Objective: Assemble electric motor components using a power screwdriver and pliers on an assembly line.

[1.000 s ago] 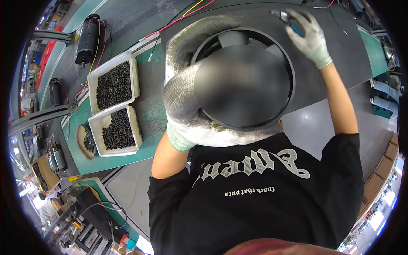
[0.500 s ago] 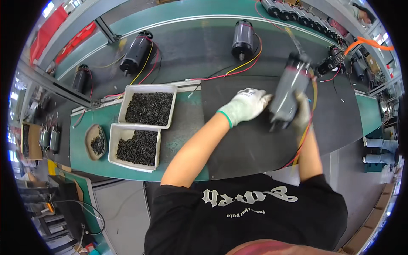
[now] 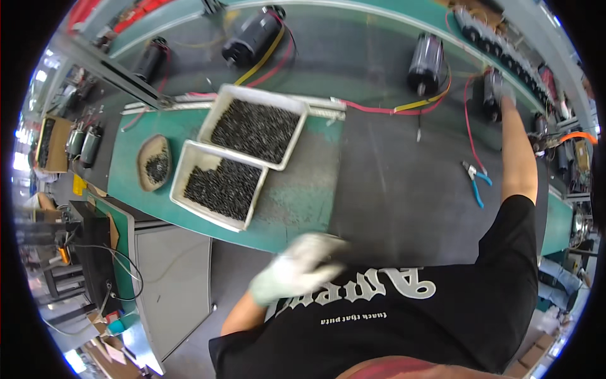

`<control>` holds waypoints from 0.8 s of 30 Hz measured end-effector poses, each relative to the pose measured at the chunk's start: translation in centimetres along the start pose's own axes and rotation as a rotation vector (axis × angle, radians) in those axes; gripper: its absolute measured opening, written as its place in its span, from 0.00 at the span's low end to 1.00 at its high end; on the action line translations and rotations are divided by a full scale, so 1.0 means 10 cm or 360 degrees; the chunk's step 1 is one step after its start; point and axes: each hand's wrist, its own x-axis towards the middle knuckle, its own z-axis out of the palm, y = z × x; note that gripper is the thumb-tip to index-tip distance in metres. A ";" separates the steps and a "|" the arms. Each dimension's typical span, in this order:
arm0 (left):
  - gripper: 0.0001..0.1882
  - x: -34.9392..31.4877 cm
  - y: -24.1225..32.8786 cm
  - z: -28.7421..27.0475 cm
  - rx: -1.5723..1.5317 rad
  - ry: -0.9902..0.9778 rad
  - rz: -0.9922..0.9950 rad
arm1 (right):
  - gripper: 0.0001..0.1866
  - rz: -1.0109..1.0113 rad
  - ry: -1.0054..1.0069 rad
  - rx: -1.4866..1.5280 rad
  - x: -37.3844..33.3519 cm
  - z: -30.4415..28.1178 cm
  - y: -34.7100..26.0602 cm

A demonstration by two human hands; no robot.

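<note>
My right arm stretches out to the far right, where my gloved right hand (image 3: 507,93) is closed on the side of a dark cylindrical motor (image 3: 492,95); its fingers are partly hidden. A red wire trails from that motor. Close to my body, off the bench's near edge, my left hand (image 3: 300,268) in a white glove is empty. It is smeared by motion, with the thumb apart from the fingers. A pair of blue-handled pliers (image 3: 476,183) lies on the black mat below the right hand.
Two white trays (image 3: 183,201) of small black parts and a shallow dish (image 3: 144,165) stand on the left. Behind are a motor (image 3: 427,63) with coloured wires, another motor (image 3: 254,36) and a metal rail (image 3: 113,72). An orange hose (image 3: 577,135) hangs at right.
The motor has moved from in front of me to the far right with my right hand. My left hand has drawn back toward my body. The pliers now show on the mat. The view has shifted.
</note>
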 end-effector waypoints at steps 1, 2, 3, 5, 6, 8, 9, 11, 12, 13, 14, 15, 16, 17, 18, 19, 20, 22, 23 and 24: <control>0.16 -0.13 0.01 -0.19 -0.0105 0.0098 -0.0504 | 0.33 0.0516 -0.0442 0.0996 0.08 -0.15 0.05; 0.16 -0.34 -0.06 -0.23 -0.0219 0.0288 -0.0704 | 0.34 0.0341 -0.0292 0.0965 0.11 -0.13 0.05; 0.16 -0.33 -0.05 -0.18 -0.0213 0.0302 -0.0766 | 0.34 0.0182 0.0401 0.1604 -0.01 -0.64 -0.49; 0.15 -0.32 0.06 -0.14 -0.0392 0.0550 -0.1065 | 0.34 -0.0199 -0.0198 0.1373 -0.19 -1.33 -1.01; 0.14 -0.15 0.07 -0.13 -0.0306 0.0447 -0.0984 | 0.33 -0.0210 -0.0415 0.1257 -0.13 -1.30 -1.27; 0.17 0.23 0.06 -0.13 0.0151 0.0126 -0.0481 | 0.32 -0.0255 -0.0684 0.1019 -0.16 -1.68 -1.73; 0.19 0.41 0.04 -0.08 0.0436 0.0205 -0.0314 | 0.31 -0.0300 -0.0719 0.0896 -0.21 -2.09 -1.86; 0.24 0.93 0.02 -0.01 0.0885 0.0272 -0.0042 | 0.31 -0.0364 -0.0815 0.0887 -0.13 -2.33 -1.85; 0.25 1.29 0.00 -0.01 0.0989 0.0344 0.0011 | 0.32 -0.0424 -0.0923 0.0876 -0.09 -2.43 -1.85; 0.26 1.57 -0.14 0.05 0.1207 0.0542 0.0090 | 0.32 -0.0511 -0.1014 0.0874 -0.09 -2.60 -1.87; 0.28 1.88 -0.42 0.09 0.1374 0.0737 0.0123 | 0.32 -0.0555 -0.0959 0.0887 -0.09 -2.76 -1.95; 0.29 2.15 -0.64 0.10 0.1532 0.0931 0.0163 | 0.35 -0.0534 -0.0908 0.0975 -0.11 -2.80 -2.06; 0.32 2.49 -0.60 0.14 0.1412 0.0509 -0.0200 | 0.39 -0.0433 -0.0873 0.1045 -0.03 -2.58 -2.04; 0.34 2.72 -0.54 0.23 0.1277 0.0082 -0.0548 | 0.48 -0.0112 -0.0542 0.0791 0.06 -1.98 -2.29; 0.32 2.80 -0.54 0.39 0.1313 0.0056 -0.0428 | 0.48 -0.0044 -0.0608 0.1027 0.03 -1.75 -2.41; 0.29 2.80 -0.50 0.54 0.1353 0.0035 -0.0311 | 0.48 0.0019 -0.0665 0.1269 0.03 -1.67 -2.42; 0.26 2.69 -0.41 0.51 0.0928 -0.0147 -0.0265 | 0.53 -0.0086 -0.0515 0.1256 -0.21 -1.98 -2.50; 0.22 2.46 -0.27 0.84 0.0200 -0.0450 0.0207 | 0.53 -0.0162 -0.0680 0.1416 -0.37 -2.10 -2.28; 0.23 2.24 0.02 0.81 -0.0009 -0.0780 0.0204 | 0.53 -0.0226 -0.0851 0.1565 -0.46 -2.06 -2.08; 0.25 1.98 0.08 0.89 0.0001 -0.0931 0.0492 | 0.51 -0.0309 -0.0722 0.1607 -0.64 -2.12 -1.97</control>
